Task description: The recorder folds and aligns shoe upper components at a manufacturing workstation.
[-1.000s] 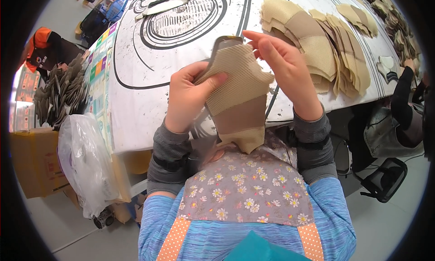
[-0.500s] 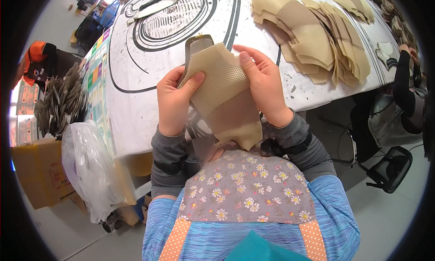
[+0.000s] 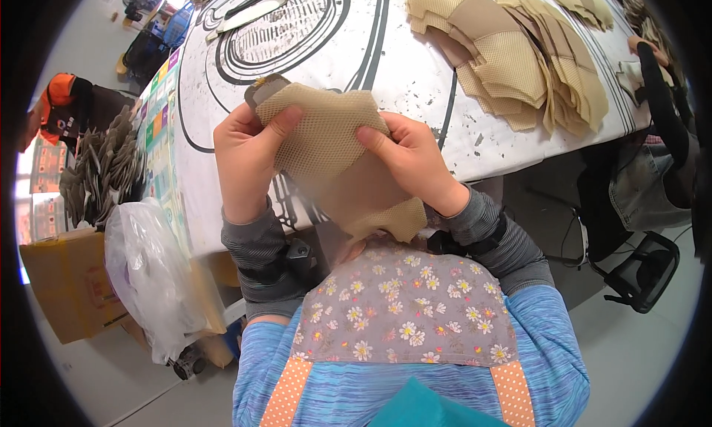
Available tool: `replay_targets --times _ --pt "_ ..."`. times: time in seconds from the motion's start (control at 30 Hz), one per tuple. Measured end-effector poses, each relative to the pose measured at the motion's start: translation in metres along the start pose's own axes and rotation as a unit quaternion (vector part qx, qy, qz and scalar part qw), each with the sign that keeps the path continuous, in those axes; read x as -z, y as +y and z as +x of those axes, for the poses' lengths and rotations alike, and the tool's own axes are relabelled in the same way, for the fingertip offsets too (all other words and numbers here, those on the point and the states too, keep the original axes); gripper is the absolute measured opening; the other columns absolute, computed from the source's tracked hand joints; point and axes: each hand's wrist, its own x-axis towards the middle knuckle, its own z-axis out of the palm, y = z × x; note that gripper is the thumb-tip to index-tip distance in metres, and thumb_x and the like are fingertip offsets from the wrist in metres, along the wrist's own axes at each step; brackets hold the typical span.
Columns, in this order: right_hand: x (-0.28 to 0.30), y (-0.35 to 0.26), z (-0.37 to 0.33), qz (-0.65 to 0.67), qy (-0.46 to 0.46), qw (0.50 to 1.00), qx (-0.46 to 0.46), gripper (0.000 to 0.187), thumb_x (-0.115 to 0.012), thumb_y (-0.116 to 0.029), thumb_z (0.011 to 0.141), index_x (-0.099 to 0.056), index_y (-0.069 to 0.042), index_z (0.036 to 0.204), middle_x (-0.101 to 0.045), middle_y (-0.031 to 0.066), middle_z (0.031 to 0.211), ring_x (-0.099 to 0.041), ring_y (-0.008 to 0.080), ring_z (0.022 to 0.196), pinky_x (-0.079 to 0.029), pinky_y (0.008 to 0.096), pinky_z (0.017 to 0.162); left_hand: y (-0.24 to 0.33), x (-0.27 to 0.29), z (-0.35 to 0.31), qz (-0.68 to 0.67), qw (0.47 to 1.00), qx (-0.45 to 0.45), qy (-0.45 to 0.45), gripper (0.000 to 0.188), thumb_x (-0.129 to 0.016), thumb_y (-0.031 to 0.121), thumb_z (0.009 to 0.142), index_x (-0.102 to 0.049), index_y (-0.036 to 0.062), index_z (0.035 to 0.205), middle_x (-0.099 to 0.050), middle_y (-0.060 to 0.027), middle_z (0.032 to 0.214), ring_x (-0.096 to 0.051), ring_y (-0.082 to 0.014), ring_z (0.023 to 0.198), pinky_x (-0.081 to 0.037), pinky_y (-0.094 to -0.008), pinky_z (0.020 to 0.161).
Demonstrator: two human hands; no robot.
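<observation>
A beige mesh fabric piece (image 3: 330, 134) with a smooth brown band across it is stretched between my hands, above the table's near edge. My left hand (image 3: 251, 156) pinches its upper left part, thumb on top and fingers underneath. Behind that corner a darker grey-brown piece (image 3: 265, 88) peeks out; how much of it lies under the mesh is hidden. At the right edge, my right hand (image 3: 419, 160) grips the mesh between thumb and curled fingers. The lower end of the piece hangs down by my floral apron (image 3: 404, 301).
Stacks of similar beige pieces (image 3: 512, 56) lie on the white printed table cover (image 3: 297, 104) at the right. A long dark tool (image 3: 259, 4) rests at the far left. Left of the table are a plastic bag (image 3: 152, 271), a carton (image 3: 70, 286) and a dark pile (image 3: 102, 167). Other people work either side.
Both hands have shifted left with the fabric, its upper edge now spread flatter. My right hand has come lower, its forefinger curling behind the edge instead of pointing out.
</observation>
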Motion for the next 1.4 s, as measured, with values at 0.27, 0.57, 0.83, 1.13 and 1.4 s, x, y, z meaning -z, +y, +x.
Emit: replay_targets --times 0.27,0.57,0.83,1.13,1.4 --pt "-0.002 -0.011 0.005 -0.003 0.033 0.995 0.097 0.039 -0.065 -0.019 0.095 -0.055 0.001 0.126 -0.063 0.0074 0.115 -0.058 0.0086 0.098 -0.048 0.0238 0.081 -0.005 -0.012 -0.001 0.005 1.000 0.002 -0.006 0.026 -0.072 0.005 0.086 -0.066 -0.0053 0.109 -0.071 -0.0076 0.096 -0.065 -0.0103 0.081 -0.052 -0.0232 0.072" --pt "0.007 -0.042 0.021 -0.063 0.024 0.993 0.100 0.027 -0.076 -0.016 0.082 -0.068 0.000 0.102 -0.070 0.0058 0.089 -0.063 0.0105 0.082 -0.051 0.0255 0.074 0.010 -0.010 -0.001 -0.021 0.999 -0.002 -0.032 0.020 -0.072 0.005 0.086 -0.067 -0.0052 0.102 -0.071 -0.0089 0.092 -0.066 -0.0111 0.080 -0.053 -0.0238 0.071" --pt "0.001 -0.080 0.031 -0.233 -0.004 0.949 0.212 0.026 -0.078 -0.021 0.080 -0.070 0.001 0.091 -0.068 0.0051 0.077 -0.060 0.0116 0.071 -0.050 0.0269 0.066 0.007 -0.024 -0.009 0.053 0.997 -0.048 -0.038 0.019 -0.073 0.004 0.086 -0.066 -0.0043 0.102 -0.070 -0.0078 0.092 -0.065 -0.0098 0.080 -0.053 -0.0238 0.070" --pt "0.015 -0.080 0.028 -0.199 0.086 0.945 0.246 0.023 -0.079 -0.020 0.078 -0.068 0.000 0.082 -0.059 -0.0010 0.067 -0.052 0.0064 0.068 -0.043 0.0223 0.063 -0.027 -0.030 -0.009 -0.097 0.995 -0.004 -0.013 0.015 -0.073 0.006 0.086 -0.065 -0.0026 0.096 -0.070 -0.0069 0.090 -0.064 -0.0104 0.083 -0.051 -0.0217 0.072" --pt "0.027 -0.072 0.031 -0.176 0.092 0.953 0.229 0.024 -0.081 -0.020 0.078 -0.068 0.000 0.083 -0.060 -0.0009 0.071 -0.052 0.0055 0.070 -0.043 0.0219 0.064 -0.035 -0.034 -0.013 -0.176 0.984 0.012 -0.021 0.026 -0.067 0.010 0.092 -0.064 -0.0067 0.113 -0.071 -0.0115 0.100 -0.065 -0.0129 0.088 -0.052 -0.0249 0.081"
